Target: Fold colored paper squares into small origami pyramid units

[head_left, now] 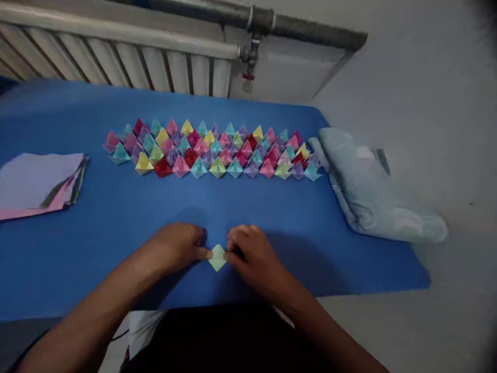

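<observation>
Between my two hands is a small pale-green folded paper piece, diamond-shaped with one corner toward me. My left hand pinches its left corner, the thumb on top and the fingers curled. At the right corner my right hand grips it the same way, fingers bent in. Beyond them, rows of small folded paper pieces stand close together on the blue tabletop, in pink, red, yellow, green, turquoise and purple.
On the left lies a stack of paper sheets, white on top with pink below. A folded pale-green patterned cloth sits at the right edge. Behind the table are a white radiator and a pipe with a red-handled valve. A wall rises on the right.
</observation>
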### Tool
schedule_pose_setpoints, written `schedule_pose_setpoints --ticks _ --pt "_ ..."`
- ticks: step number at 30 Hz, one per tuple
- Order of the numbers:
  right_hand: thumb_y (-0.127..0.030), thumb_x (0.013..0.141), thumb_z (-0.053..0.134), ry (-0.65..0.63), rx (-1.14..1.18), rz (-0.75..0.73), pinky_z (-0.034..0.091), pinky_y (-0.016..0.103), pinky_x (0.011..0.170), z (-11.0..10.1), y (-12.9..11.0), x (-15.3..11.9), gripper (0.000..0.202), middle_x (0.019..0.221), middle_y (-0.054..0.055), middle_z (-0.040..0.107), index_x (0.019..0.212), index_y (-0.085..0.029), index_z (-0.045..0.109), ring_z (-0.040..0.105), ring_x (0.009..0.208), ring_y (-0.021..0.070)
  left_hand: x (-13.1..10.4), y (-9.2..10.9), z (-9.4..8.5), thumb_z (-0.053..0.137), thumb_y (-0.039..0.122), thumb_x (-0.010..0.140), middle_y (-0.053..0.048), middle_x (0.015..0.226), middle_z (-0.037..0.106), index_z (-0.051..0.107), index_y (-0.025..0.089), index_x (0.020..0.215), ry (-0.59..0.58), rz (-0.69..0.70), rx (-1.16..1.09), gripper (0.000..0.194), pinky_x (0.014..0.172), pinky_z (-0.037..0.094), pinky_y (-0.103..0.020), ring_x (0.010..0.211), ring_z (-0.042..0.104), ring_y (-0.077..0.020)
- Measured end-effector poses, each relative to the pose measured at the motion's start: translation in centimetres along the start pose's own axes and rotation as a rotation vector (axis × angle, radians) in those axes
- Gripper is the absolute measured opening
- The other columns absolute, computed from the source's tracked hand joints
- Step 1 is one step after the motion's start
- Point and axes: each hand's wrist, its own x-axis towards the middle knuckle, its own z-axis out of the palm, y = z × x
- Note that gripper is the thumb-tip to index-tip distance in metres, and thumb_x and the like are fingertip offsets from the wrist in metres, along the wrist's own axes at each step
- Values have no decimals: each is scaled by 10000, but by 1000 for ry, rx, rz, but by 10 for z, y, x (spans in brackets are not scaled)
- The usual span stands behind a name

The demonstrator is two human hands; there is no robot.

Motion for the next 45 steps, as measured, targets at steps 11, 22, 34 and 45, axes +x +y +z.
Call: schedule_pose_setpoints --ticks 11,22,34,45 --pt "-126 744 650 249 199 -63 415 354 833 8 10 -13 140 978 32 638 796 -221 561 570 950 195 -1 30 5 492 97 758 -50 895 615 636 204 894 227 371 269 225 608 381 -286 783 596 -211" --pt "-187 763 650 340 533 20 455 317 785 8 9 -25 121 958 29 662 870 -225 609 595 882 167 -4 -4 17 602 184 681 80 571 464 520 206 726 75 281 -603 97 482 295 -206 514 403 -92" --pt "-236 796 591 214 721 215 381 218 552 9 -16 -20 78 600 -55 536 729 -196 597 472 560 90 -13 14 63 757 293 678 29 689 624 562 185 762 305 320 -1383 239 636 479 -229 644 584 -99" --pt "-130 884 504 430 -111 -338 426 316 726 5 -7 -27 114 854 40 673 925 -192 591 557 777 160 -18 8 64 489 156 914 -32 904 675 576 196 970 973 707 -168 111 753 513 -280 847 633 -150"
